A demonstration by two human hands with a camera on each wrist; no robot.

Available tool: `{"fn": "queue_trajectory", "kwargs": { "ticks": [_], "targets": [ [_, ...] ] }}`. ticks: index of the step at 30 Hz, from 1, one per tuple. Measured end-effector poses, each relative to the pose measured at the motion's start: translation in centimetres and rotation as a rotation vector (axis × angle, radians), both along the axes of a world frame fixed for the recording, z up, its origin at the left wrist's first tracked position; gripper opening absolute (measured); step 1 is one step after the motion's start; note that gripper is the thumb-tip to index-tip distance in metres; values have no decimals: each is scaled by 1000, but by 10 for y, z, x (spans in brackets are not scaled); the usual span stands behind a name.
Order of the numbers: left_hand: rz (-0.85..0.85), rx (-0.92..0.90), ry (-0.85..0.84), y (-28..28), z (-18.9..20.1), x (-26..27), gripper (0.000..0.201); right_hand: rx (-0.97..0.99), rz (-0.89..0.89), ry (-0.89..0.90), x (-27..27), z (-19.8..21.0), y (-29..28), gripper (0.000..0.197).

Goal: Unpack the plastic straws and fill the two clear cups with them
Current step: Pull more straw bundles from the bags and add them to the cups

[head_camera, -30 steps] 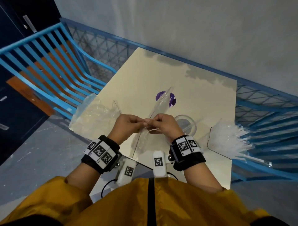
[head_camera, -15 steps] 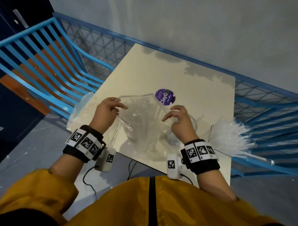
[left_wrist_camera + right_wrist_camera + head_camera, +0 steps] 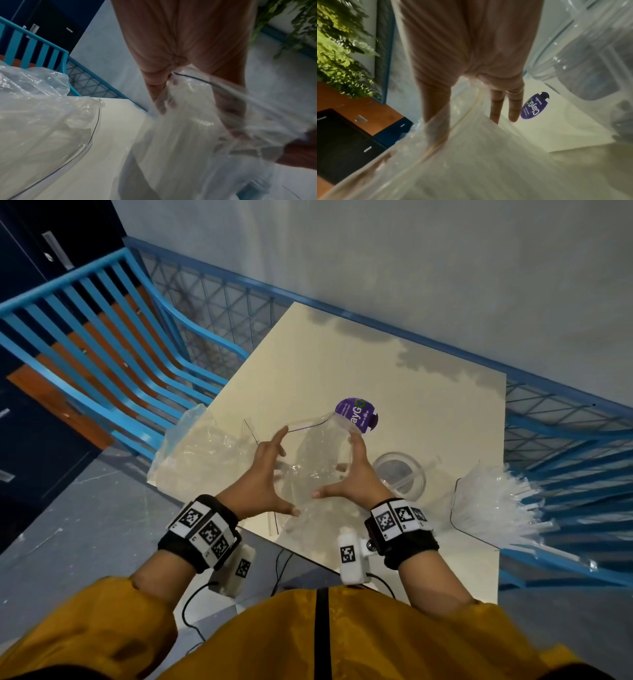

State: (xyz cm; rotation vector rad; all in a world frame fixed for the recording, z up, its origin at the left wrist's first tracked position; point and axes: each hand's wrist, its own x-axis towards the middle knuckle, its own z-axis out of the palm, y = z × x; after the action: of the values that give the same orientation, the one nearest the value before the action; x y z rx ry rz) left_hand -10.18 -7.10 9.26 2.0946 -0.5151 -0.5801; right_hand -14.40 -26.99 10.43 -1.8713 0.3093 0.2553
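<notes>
A clear empty plastic bag (image 3: 318,460) with a purple round label (image 3: 359,416) lies spread over the cream table (image 3: 376,364). My left hand (image 3: 270,474) and right hand (image 3: 356,474) stand on either side of it, fingers straight, thumbs pointing toward each other, touching the film. In the left wrist view the bag (image 3: 197,128) drapes over the straight fingers (image 3: 154,81). The right wrist view shows the film (image 3: 471,148) across my fingers (image 3: 513,102). One clear cup (image 3: 399,474) stands just right of my right hand. A bundle of clear straws (image 3: 493,505) lies at the right table edge.
A second crumpled clear bag (image 3: 202,453) lies on the table's left corner. Blue metal railings (image 3: 102,344) run along the left and behind the table, and blue bars (image 3: 565,460) on the right. The straw bundle overhangs the right edge. A grey wall stands behind.
A second ago both hands pinched the bag together at its middle. They pulled apart, spread it wide, and now hold straight fingers at its two sides.
</notes>
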Motion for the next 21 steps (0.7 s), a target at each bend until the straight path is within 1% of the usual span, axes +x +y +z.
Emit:
{"fn": "queue_trajectory", "kwargs": {
  "ticks": [3,6,8,10,11,12,14,15,17,18,20,21],
  "targets": [
    [-51,45,50,-2,-9,0,147,-7,155,-12,2,-7,5,140],
    [-97,48,10,-5,-20,-2,151,-35,245,27,1,-14,10,144],
    [-87,8,-5,-5,-31,-1,155,-46,301,42,-1,-17,10,143],
    [-87,-20,-29,-6,-39,-1,158,-36,340,68,-5,-19,9,135],
    [-83,-34,-19,-7,-42,-2,154,-16,338,88,-7,-21,8,129],
    [-75,-46,11,-8,-43,-5,144,16,328,108,-9,-25,8,123],
    [-47,-59,88,-8,-50,-10,114,56,320,135,-11,-34,8,118],
    [-47,-58,124,-6,-55,-14,108,59,335,141,-12,-39,10,117],
    [-44,-26,153,-2,-67,-21,116,48,342,141,-15,-50,15,112],
    [-49,-8,145,-2,-72,-23,116,43,316,141,-17,-56,18,107],
    [-16,-11,177,-2,-73,-27,106,24,214,126,-21,-65,22,100],
    [9,-17,184,-2,-75,-27,106,0,159,100,-24,-67,23,97]
  ]
}}
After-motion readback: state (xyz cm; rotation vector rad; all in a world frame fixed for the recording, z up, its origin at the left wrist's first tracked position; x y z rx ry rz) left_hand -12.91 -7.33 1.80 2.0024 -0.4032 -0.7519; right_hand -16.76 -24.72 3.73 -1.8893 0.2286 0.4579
